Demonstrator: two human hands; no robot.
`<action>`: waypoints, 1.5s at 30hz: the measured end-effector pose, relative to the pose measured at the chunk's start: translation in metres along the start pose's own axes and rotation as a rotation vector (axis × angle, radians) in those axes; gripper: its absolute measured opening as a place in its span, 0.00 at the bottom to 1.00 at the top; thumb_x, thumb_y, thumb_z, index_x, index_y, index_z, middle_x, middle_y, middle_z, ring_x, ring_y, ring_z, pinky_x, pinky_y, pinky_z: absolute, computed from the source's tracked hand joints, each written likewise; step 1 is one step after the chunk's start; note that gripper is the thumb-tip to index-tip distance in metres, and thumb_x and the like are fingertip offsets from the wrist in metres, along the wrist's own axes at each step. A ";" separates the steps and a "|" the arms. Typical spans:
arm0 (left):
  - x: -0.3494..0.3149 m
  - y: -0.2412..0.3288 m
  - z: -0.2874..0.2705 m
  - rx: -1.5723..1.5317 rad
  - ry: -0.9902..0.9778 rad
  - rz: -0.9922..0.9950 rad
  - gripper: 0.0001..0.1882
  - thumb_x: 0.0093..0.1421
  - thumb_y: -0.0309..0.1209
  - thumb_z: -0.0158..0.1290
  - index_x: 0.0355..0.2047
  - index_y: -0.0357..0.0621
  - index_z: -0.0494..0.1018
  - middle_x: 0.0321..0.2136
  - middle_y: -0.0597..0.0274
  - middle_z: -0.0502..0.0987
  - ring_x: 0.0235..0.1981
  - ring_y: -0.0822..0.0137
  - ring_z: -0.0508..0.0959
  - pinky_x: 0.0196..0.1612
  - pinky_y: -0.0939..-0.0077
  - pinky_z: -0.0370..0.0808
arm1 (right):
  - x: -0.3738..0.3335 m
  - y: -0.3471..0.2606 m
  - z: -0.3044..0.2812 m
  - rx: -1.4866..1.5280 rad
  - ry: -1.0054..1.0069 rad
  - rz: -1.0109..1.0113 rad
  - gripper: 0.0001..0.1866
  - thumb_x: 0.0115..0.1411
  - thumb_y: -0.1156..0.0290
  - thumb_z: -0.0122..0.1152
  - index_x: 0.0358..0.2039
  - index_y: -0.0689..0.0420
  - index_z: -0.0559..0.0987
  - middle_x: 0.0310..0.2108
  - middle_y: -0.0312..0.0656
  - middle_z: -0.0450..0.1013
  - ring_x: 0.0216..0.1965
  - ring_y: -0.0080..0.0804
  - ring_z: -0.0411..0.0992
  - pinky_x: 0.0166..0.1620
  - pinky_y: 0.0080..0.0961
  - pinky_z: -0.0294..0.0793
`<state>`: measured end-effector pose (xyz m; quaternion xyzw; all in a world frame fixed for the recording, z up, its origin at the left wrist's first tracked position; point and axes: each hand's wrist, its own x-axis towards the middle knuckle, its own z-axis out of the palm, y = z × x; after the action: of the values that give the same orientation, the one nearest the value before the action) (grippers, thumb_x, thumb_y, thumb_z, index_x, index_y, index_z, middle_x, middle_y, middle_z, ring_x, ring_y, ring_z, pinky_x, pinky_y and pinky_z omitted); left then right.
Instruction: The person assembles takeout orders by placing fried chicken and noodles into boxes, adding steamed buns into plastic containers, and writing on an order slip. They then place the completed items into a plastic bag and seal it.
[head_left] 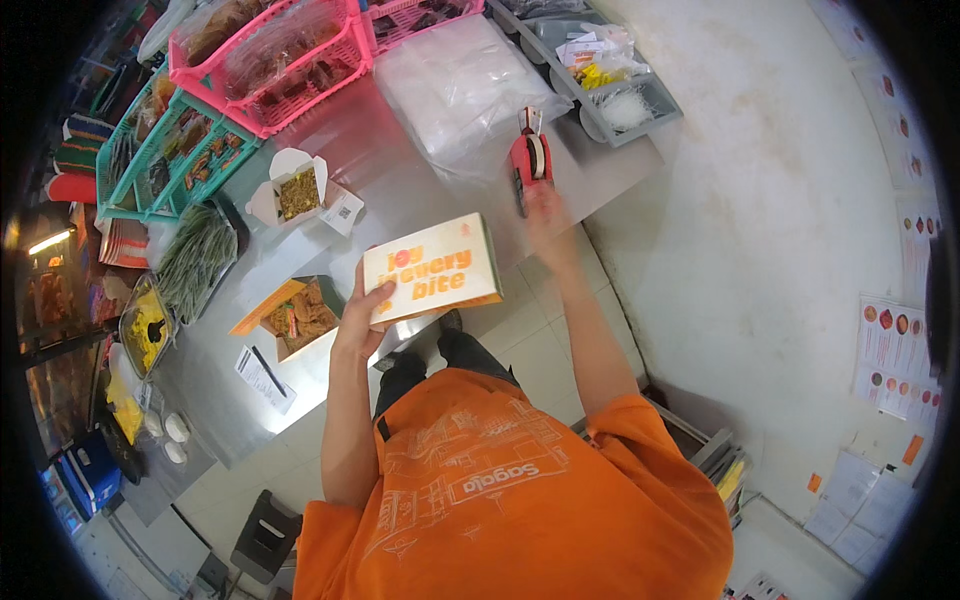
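Note:
My left hand (365, 312) grips a closed cardboard food box (430, 268), white on top with orange lettering and orange sides, out over the table's front edge. Its thumb lies across the top. Farther right, my right hand (546, 212) is at the near end of a red tape dispenser (530, 165) that carries a roll of tape. Motion smears those fingers, so their grip cannot be made out. Left of the box, an open orange-edged carton (300, 318) holds brown fried food. Behind it stands an open white carton (297, 194) filled with brownish-yellow food.
The steel table (400, 180) bears pink baskets (280, 70), teal baskets (175, 150), a stack of clear plastic bags (465, 85) and a grey divided tray (640, 120). At left are green beans (195, 260) and a slip with a pen (266, 375). A wall (750, 200) rises at right.

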<state>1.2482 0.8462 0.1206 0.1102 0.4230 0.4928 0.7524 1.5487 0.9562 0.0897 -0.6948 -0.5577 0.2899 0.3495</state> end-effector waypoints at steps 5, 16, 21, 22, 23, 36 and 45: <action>0.009 0.002 -0.009 -0.024 0.118 0.061 0.36 0.61 0.27 0.57 0.67 0.50 0.55 0.58 0.53 0.69 0.59 0.57 0.73 0.55 0.59 0.75 | 0.090 0.051 -0.015 -0.009 -0.467 0.593 0.22 0.68 0.53 0.55 0.49 0.59 0.78 0.49 0.51 0.76 0.45 0.36 0.78 0.46 0.33 0.78; 0.028 0.024 0.009 -0.202 0.177 -0.068 0.26 0.64 0.34 0.55 0.59 0.33 0.65 0.50 0.48 0.76 0.48 0.57 0.80 0.49 0.64 0.80 | 0.016 0.138 0.012 -0.213 -0.182 0.088 0.13 0.63 0.63 0.63 0.33 0.60 0.87 0.37 0.48 0.81 0.44 0.35 0.78 0.47 0.32 0.75; 0.030 0.034 0.022 -0.307 0.185 -0.064 0.24 0.66 0.36 0.52 0.57 0.35 0.65 0.49 0.47 0.76 0.44 0.56 0.82 0.43 0.66 0.84 | -0.036 0.001 -0.012 0.137 -0.453 -0.089 0.13 0.65 0.65 0.60 0.35 0.61 0.85 0.25 0.43 0.76 0.29 0.27 0.72 0.35 0.26 0.70; 0.030 0.035 0.025 -0.324 0.176 -0.067 0.24 0.66 0.36 0.52 0.57 0.34 0.66 0.48 0.47 0.77 0.43 0.56 0.82 0.42 0.66 0.85 | -0.048 -0.033 -0.011 0.160 -0.524 -0.202 0.12 0.66 0.67 0.60 0.34 0.61 0.84 0.23 0.39 0.74 0.27 0.22 0.68 0.33 0.23 0.67; 0.031 0.036 0.027 -0.340 0.177 -0.068 0.23 0.66 0.36 0.51 0.57 0.34 0.66 0.48 0.47 0.77 0.43 0.56 0.83 0.41 0.66 0.85 | -0.057 -0.062 -0.005 0.224 -0.580 -0.139 0.13 0.66 0.65 0.60 0.34 0.62 0.84 0.23 0.38 0.74 0.25 0.21 0.66 0.31 0.23 0.65; 0.011 0.035 0.032 -0.422 -0.211 -0.194 0.26 0.62 0.38 0.53 0.56 0.35 0.66 0.44 0.45 0.78 0.36 0.56 0.84 0.31 0.69 0.86 | -0.050 -0.091 0.049 0.633 -0.424 -0.253 0.17 0.59 0.69 0.69 0.47 0.62 0.79 0.28 0.42 0.79 0.25 0.29 0.76 0.35 0.25 0.76; 0.035 0.003 0.004 0.020 -0.011 0.198 0.40 0.65 0.34 0.53 0.72 0.57 0.44 0.64 0.57 0.60 0.65 0.63 0.64 0.63 0.64 0.67 | -0.020 -0.022 0.020 0.994 -0.753 0.377 0.36 0.63 0.67 0.64 0.66 0.56 0.56 0.59 0.49 0.64 0.57 0.36 0.68 0.55 0.42 0.73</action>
<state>1.2548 0.8786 0.1067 0.1618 0.4106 0.5600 0.7011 1.5159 0.9429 0.0964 -0.3870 -0.3100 0.7934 0.3530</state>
